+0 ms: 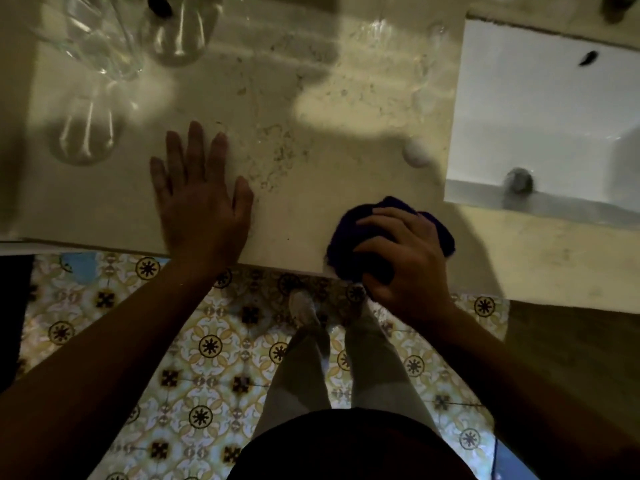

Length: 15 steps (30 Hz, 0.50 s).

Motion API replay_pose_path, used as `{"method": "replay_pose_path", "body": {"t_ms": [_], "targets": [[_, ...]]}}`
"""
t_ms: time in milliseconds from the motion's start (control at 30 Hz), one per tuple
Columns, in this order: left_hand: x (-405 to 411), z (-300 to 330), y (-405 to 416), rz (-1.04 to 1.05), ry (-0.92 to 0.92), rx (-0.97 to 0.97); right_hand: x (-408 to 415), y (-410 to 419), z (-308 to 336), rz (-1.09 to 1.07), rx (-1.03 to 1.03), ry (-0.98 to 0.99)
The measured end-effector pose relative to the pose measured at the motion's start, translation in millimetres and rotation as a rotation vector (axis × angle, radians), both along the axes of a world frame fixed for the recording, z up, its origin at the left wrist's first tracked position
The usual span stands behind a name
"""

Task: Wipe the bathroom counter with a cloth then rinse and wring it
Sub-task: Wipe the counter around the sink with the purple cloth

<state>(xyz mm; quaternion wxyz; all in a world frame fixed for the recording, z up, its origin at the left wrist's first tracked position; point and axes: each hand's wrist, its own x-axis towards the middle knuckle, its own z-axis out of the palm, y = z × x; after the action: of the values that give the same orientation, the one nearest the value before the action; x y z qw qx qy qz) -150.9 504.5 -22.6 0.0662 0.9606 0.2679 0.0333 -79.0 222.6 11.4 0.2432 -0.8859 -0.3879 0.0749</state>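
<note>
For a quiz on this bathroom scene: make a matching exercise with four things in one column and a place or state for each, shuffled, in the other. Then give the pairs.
Column one:
1. left hand
2. cloth
3. sink
4. clear glass

Column two:
A. white, set into the counter's right side
B. bunched, dark blue, at the counter's front edge
C. flat on the counter, fingers spread
D. standing at the far left of the counter

Pairs: 1-C, 2-B, 3-A, 4-D
</note>
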Motion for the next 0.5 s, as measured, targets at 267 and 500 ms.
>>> {"method": "replay_pose_path", "body": {"t_ms": [267, 500], "targets": [[0, 1, -1, -0.005, 0.005, -0.001, -5, -64, 19, -0.302, 0.067, -0.029], [1, 1, -2, -0.009, 0.008, 0.013, -40, -32, -19, -0.279, -0.033, -0.116]]}}
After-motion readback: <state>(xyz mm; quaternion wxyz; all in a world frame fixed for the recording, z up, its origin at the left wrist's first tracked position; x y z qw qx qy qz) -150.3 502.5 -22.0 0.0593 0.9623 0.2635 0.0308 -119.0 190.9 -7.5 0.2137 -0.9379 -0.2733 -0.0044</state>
